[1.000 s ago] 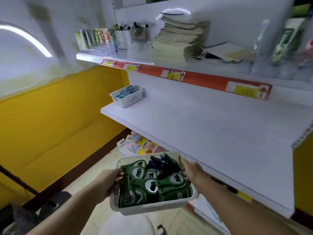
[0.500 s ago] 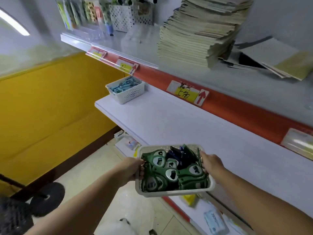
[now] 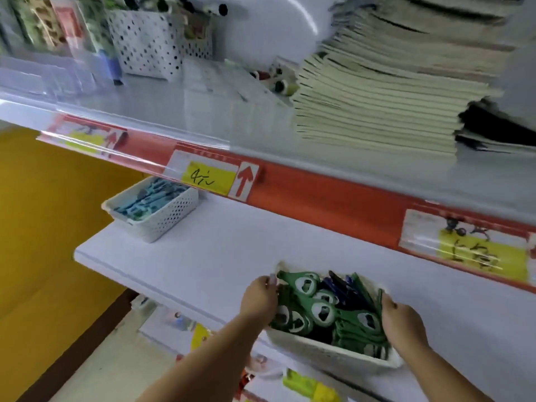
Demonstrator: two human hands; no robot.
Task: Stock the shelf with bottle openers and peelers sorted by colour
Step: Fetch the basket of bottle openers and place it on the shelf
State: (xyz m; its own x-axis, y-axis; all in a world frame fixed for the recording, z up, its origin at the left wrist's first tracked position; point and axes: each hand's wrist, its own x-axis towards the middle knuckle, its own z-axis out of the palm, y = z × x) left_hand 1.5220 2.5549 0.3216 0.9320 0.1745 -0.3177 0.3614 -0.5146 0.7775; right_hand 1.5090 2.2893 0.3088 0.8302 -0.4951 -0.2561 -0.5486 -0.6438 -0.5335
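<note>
At about five o'clock in the head view, on the front edge of the white shelf [image 3: 220, 256], sits a white basket [image 3: 327, 353] filled with green bottle openers [image 3: 316, 310], with a few dark blue pieces [image 3: 338, 284] tucked toward its far side. The left hand [image 3: 259, 297] grips the basket's left rim, fingers curled over the edge and touching the nearest green opener. The right hand [image 3: 403, 322] clasps the right rim in the same way, its fingers closed around the wall. The basket's near end overhangs the shelf lip slightly. Toward ten o'clock, well apart at the shelf's far left end, stands a second perforated white basket [image 3: 162, 220] holding light blue items [image 3: 148, 197]; their exact kind is too blurred to tell. Above runs a red price strip [image 3: 319, 195] with yellow labels, and at one o'clock a stack of notebooks [image 3: 385, 91] rests on the upper shelf.
</note>
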